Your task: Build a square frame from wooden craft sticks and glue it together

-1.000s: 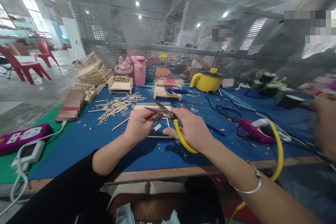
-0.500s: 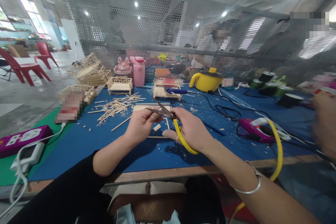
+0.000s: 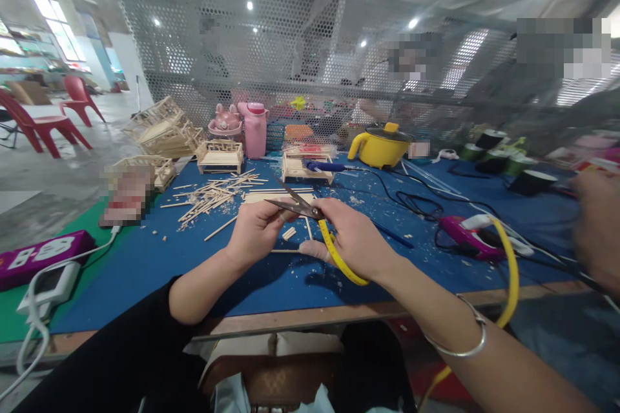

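My right hand is closed round the yellow-wrapped handles of a pair of scissors, whose dark blades stand apart and point left. Just under the blades, my left hand has its fingers pinched together; what they hold, if anything, is hidden. Below and between the hands, short wooden stick pieces lie on the blue mat. A row of sticks lies behind my hands. Farther left is a loose pile of thin wooden sticks.
Small wooden bench models stand at the back, with a blue-handled tool resting on one. A yellow pot, a pink bottle and cables are near the mesh screen. Another person's hand is at far right; a phone lies left.
The scissors and both hands keep nearly the same pose, with the blades still apart. The whole view has shifted very slightly.
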{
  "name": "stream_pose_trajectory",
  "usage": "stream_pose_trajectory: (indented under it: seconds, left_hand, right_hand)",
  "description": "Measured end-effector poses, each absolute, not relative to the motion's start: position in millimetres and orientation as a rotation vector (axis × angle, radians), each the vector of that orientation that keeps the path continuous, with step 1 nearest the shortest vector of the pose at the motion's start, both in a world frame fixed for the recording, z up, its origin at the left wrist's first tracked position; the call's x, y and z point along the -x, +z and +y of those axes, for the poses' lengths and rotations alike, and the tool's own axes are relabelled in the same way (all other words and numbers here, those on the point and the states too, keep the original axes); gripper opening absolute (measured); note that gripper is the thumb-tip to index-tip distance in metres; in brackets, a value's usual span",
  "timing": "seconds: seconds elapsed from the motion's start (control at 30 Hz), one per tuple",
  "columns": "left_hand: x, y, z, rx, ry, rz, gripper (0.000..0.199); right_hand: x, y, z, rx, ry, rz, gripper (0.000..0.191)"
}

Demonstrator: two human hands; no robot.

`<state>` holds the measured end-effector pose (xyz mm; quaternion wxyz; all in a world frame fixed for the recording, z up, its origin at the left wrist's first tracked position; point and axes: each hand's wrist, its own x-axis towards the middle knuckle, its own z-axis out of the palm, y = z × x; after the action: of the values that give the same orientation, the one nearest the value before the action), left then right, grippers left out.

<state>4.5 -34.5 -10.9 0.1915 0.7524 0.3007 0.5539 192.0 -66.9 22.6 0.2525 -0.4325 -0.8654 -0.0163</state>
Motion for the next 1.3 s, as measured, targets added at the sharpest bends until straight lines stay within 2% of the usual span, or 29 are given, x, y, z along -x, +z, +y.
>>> stream_pose_trajectory:
  seconds: [0.57, 0.8, 1.0, 1.3]
  left_hand:
    - [-3.8, -10.7, -35.0, -2.121, 1.502, 0.739, 0.02]
    - [-3.1, -7.7, -36.2, -2.136, 1.513, 0.707, 0.019]
    - [-3.6, -8.4, -36.5, -2.13, 1.505, 0.718, 0.019]
    - [-3.5, -7.8, -38.3, -2.112, 1.511, 0.702, 0.019]
  right_hand:
    - [-193.4, 32.7, -65.1, 1.162, -0.163, -2.422, 0.075]
    - [-195.2, 34.0, -65.8, 1.135, -0.014, -2.44, 0.073]
    - [-194.0, 35.3, -64.4, 1.144, -0.126, -2.438, 0.077]
    - [-193.5, 31.9, -65.7, 1.115, -0.167, -2.419, 0.07]
